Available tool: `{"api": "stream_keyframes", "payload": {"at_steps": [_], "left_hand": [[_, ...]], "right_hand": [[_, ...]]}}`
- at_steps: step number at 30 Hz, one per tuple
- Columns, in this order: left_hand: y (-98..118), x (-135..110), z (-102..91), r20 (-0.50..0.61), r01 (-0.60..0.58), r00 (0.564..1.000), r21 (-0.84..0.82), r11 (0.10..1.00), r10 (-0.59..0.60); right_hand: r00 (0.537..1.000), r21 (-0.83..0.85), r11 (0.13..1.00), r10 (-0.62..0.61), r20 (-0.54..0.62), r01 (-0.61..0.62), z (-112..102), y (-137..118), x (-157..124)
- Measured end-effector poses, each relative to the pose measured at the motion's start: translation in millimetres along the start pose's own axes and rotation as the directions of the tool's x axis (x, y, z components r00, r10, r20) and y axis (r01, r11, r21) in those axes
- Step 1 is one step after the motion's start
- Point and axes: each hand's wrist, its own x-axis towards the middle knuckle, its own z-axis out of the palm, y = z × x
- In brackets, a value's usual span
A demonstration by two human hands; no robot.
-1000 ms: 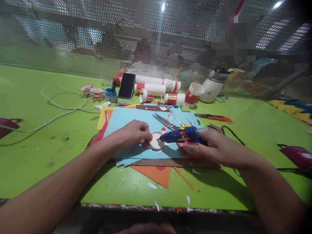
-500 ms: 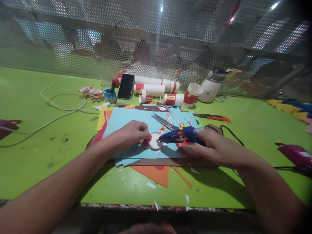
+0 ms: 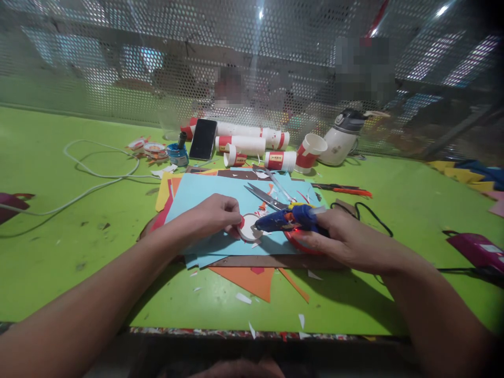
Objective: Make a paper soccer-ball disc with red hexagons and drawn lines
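Note:
My right hand (image 3: 346, 239) is closed round a blue hot glue gun (image 3: 287, 219) whose nozzle points left at a small white disc with a red rim (image 3: 248, 229). My left hand (image 3: 214, 214) pinches the left edge of that disc with its fingertips. The disc lies on a light blue paper sheet (image 3: 205, 191), which tops a stack of yellow, red and orange sheets (image 3: 252, 279). A red ring-shaped piece (image 3: 293, 241) lies partly hidden under my right hand.
Scissors (image 3: 270, 195) lie open on the blue sheet behind the glue gun. Paper cups (image 3: 311, 152), a phone (image 3: 203, 138), a glue bottle (image 3: 178, 152) and a white kettle (image 3: 342, 137) line the back by the perforated screen. A white cable (image 3: 98, 170) loops left; a magenta object (image 3: 478, 249) sits right.
The glue gun's nozzle has crept slightly left over the disc. Both hands otherwise hold their places.

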Motion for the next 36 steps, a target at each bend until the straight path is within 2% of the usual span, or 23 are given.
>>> {"api": "stream_keyframes", "payload": {"at_steps": [6,12,21,27,36], "left_hand": [[-2.2,2.0,0.2,0.009,-0.005,1.000,-0.003,1.000,0.005],[-1.9,1.0,-1.0,-0.003,-0.005,1.000,0.010,1.000,0.005],[0.3,-0.1,0.1,0.000,-0.002,1.000,0.006,1.000,0.002],[1.2,-1.5,-0.1,-0.009,-0.003,1.000,0.014,1.000,0.003],[1.2,-1.0,0.5,0.000,-0.003,1.000,0.012,1.000,0.003]], "right_hand": [[0.999,-0.024,1.000,0.012,-0.040,-0.013,1.5,1.2,1.4],[1.000,-0.036,0.999,0.008,-0.016,-0.009,1.3,-1.2,0.4],[0.999,-0.067,0.998,0.020,-0.050,-0.023,2.1,3.7,0.1],[1.000,-0.046,0.999,-0.017,-0.026,0.016,1.8,-1.2,-0.3],[0.998,-0.054,0.999,0.004,-0.066,-0.007,2.9,-1.9,1.3]]}}
